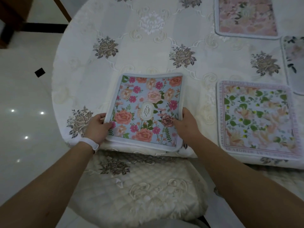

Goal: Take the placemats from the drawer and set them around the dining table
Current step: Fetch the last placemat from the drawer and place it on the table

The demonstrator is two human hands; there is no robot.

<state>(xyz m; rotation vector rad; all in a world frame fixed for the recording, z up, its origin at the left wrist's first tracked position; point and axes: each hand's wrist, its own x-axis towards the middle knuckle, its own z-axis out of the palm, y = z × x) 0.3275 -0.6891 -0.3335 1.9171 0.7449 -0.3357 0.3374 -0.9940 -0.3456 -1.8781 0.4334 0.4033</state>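
Hands on the blue floral placemat (148,112): left hand (97,127) and right hand (187,124) pinch its side edges, thumbs on top. It sits at the dining table's (148,46) near rim. Best slide it slightly inward, square to that rim, then press flat.

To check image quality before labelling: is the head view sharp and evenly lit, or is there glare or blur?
Head view: dim, flat light; the blue floral placemat, held by the left hand and right hand, is sharp enough to read its label; the pink placemat at top right looks soft and washed; small glare spots on the floor.
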